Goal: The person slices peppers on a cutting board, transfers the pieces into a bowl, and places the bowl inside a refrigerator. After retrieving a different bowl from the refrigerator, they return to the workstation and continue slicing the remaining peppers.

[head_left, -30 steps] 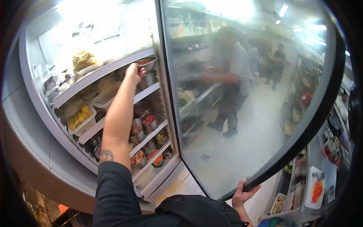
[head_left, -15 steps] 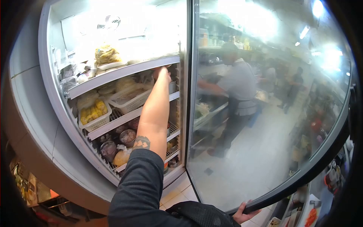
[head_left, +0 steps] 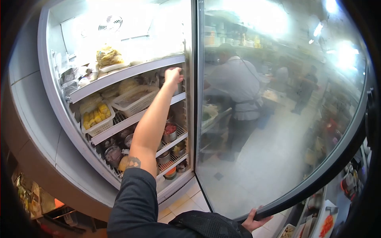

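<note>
My left hand (head_left: 173,75) is at the right end of the fridge's second shelf, just under the top shelf's front edge (head_left: 131,77). Its fingers are curled closed, and what they hold, if anything, is hidden. A metal container (head_left: 179,89) stands right behind and below it. At the bottom of the view, my right hand (head_left: 255,221) grips the lower edge of the open glass fridge door (head_left: 246,174). Left of my arm on that shelf sit a white basket (head_left: 137,101) with bagged food and a smaller basket of corn pieces (head_left: 96,117).
Metal pots, one with red food (head_left: 170,131), stand on the lower shelves. A bag of yellowish food (head_left: 109,56) lies on the top shelf. Through the fogged door, a person in a white top (head_left: 242,83) works at a counter. Tiled wall (head_left: 33,107) flanks the fridge.
My left hand has come out a little from under the top shelf, its curled fingers now in sight. My forearm has shifted left, uncovering lower pots. My right hand stays on the door.
</note>
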A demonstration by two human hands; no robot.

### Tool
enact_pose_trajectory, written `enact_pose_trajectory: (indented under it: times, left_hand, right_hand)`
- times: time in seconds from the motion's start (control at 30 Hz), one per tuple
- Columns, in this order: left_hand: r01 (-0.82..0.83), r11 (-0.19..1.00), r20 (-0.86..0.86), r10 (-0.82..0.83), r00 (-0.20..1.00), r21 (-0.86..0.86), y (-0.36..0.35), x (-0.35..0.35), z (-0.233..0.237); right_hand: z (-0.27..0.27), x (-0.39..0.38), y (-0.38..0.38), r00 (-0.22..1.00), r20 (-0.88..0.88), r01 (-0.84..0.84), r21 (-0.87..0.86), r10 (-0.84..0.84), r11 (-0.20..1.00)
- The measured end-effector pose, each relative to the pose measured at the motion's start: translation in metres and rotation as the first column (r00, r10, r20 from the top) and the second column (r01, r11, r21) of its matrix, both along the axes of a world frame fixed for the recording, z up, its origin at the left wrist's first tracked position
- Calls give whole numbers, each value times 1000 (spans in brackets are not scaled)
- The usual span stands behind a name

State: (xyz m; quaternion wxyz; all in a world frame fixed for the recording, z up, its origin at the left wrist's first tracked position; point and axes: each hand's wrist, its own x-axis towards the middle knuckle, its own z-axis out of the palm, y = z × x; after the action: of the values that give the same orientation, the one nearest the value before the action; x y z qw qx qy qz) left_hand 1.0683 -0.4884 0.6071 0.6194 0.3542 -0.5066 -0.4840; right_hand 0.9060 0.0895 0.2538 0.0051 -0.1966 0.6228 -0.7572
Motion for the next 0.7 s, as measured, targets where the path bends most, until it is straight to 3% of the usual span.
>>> enact_pose_trajectory:
  times: [0.07, 0.13, 0.2, 0.23, 0.27, 0.3, 0.33, 0.37, 0.4, 0.5, 0.57, 0.6, 0.63, 0.7]
  left_hand:
    - [-9, 984, -15, 6, 1000, -179, 46, -8, -12]
    - [-14, 930, -49, -5, 999, -368, 115, -22, -26]
    - [108, 802, 5, -130, 991, -588, 199, -29, -38]
    - [245, 734, 134, -208, 969, -633, 247, -24, -39]
    - [335, 548, 380, -32, 924, -767, 290, -14, -33]
    - [540, 305, 541, -89, 837, -785, 324, -7, -25]
    - [648, -57, 627, 198, 753, -760, 353, 1, -14]
    - [735, -168, 704, 210, 678, -658, 386, 12, -6]
    - [837, -175, 802, 241, 547, -518, 418, 21, 3]
    - [869, -259, 834, 268, 483, -421, 476, 40, 25]
    - [883, -156, 688, 573, 445, -442, 495, 41, 31]
    - [885, -151, 688, 577, 441, -440, 497, 38, 31]
    - [847, -178, 611, 620, 492, -501, 500, 33, 29]
    - [737, -246, 453, 655, 605, -630, 502, 15, 19]
  right_hand:
    - [-11, -3, -5, 999, -31, 17, -118, -21, 993]
    - [-15, -13, -1, 997, -66, -35, -71, 30, 997]
    - [-32, -25, 1, 992, -95, -80, -20, 78, 997]
    - [-47, -30, -3, 989, -128, -82, -73, 72, 994]
    - [-57, -35, -5, 985, -161, -84, -126, 63, 988]
    - [-63, -40, -5, 986, -154, -84, -131, 64, 988]
    - [-61, -43, -4, 977, -175, -140, -124, 118, 982]
    - [-61, -47, -2, 965, -197, -195, -113, 171, 974]
    - [-71, -53, -1, 966, -194, -194, -112, 170, 975]
    - [-114, -70, 0, 923, -259, -305, -42, 284, 952]
    - [-114, -78, 4, 928, -278, -259, -4, 248, 966]
    - [-100, -76, -1, 930, -297, -218, 27, 216, 976]
    - [-86, -70, -8, 956, -213, -231, -130, 200, 964]
    - [-83, -74, -11, 960, -180, -242, -134, 216, 961]
